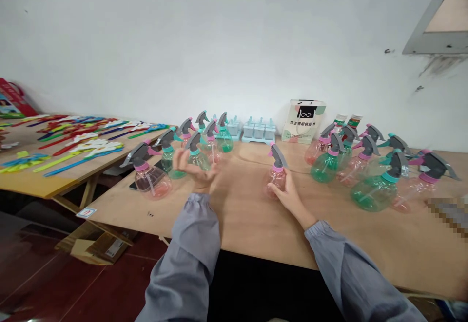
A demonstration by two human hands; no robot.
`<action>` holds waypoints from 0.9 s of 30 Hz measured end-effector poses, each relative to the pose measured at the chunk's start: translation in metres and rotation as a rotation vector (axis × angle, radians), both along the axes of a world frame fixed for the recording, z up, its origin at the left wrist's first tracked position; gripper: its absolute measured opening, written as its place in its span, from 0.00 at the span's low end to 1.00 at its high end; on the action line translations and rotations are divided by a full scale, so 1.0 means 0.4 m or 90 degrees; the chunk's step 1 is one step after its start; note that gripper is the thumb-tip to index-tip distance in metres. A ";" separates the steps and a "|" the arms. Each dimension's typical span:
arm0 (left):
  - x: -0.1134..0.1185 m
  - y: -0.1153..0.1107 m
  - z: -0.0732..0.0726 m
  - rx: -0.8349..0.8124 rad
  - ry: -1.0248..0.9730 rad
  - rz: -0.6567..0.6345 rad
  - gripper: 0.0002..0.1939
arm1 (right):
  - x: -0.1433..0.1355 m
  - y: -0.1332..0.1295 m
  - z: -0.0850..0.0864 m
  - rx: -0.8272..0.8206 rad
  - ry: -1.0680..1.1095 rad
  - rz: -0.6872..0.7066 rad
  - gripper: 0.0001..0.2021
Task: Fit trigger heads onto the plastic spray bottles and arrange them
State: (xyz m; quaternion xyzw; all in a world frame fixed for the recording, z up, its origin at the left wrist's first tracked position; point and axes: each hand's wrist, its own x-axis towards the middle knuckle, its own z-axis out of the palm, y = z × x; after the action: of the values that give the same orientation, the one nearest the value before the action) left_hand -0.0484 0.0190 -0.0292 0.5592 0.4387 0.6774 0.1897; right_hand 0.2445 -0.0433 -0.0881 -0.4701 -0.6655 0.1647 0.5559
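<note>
Clearly, the right hand (288, 198) has a pink spray bottle (273, 176) in its fingers, the thumb across the near side of the round body, below the pink collar, over the middle of the wooden surface (248, 224); whether the base touches the wood I cannot tell. To handle it well, I judge, the grip should sit low on the body and be light, since the clear wall looks thin and could dent, and the bottle is best kept upright with its trigger free of the thumb. The left hand (199, 175) is blurred, its fingers spread loosely with nothing visible between them, by a green bottle with a teal collar (200, 160); contact there cannot be told, and a careless brush could topple a neighbour.

As for containers, see-through pink and green spray bottles stand in two groups, left and right. The front left pink one (155, 187) and the front right green one (373, 194) each show a pale tube inside; I cannot make out any liquid. Behind, pale blue moulds (258, 132) hide their contents, near a printed bag (302, 129)
</note>
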 end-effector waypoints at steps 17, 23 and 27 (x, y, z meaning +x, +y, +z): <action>0.316 -0.110 0.027 -0.019 -0.078 -0.267 0.29 | 0.066 -0.029 0.065 0.193 -0.196 -0.106 0.43; 0.272 -0.103 0.037 -0.027 -0.160 -0.262 0.18 | 0.300 0.032 0.082 0.258 -0.112 -0.572 0.46; 0.273 -0.103 0.040 -0.080 -0.223 -0.321 0.14 | 0.347 0.075 0.041 0.151 -0.113 -0.605 0.47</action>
State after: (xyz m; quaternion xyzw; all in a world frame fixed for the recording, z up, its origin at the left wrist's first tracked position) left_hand 0.0608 -0.0222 -0.0132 0.5122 0.2877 0.6665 0.4590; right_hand 0.3834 -0.0133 -0.0718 -0.6672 -0.4368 -0.2242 0.5601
